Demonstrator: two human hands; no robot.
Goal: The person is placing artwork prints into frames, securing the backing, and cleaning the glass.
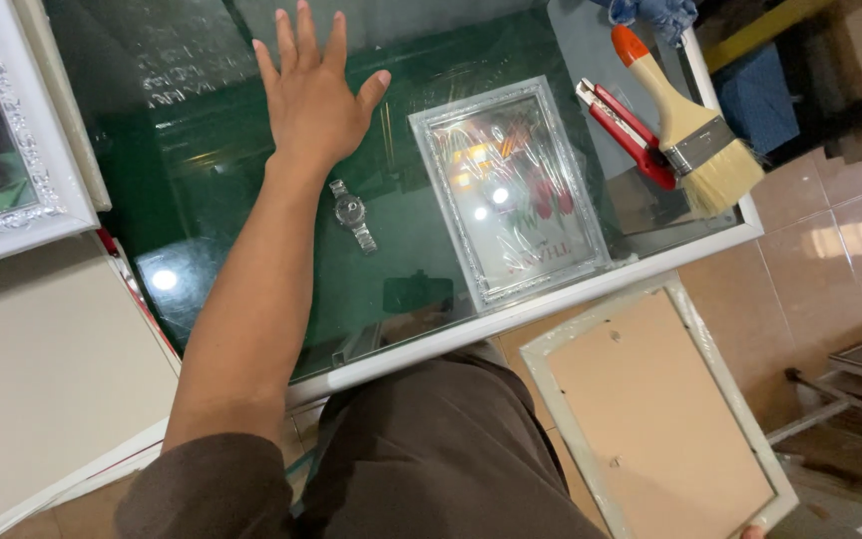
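My left hand (313,95) is stretched out over the dark green glass tabletop (212,200), palm down with fingers spread, holding nothing. A silver wristwatch (353,215) lies on the glass just right of my wrist. To its right, a small silver picture frame (511,190) wrapped in clear plastic lies flat. Off the table's near edge, a white frame with its brown backing board up (655,409) hangs over the floor. Only a fingertip of my right hand (748,533) shows, at that frame's bottom corner.
A red utility knife (629,132) and a wide paintbrush (690,125) lie at the table's right end on a grey sheet (591,60). A large ornate white frame (27,150) and a beige board (42,369) sit at the left. Tiled floor (830,230) is on the right.
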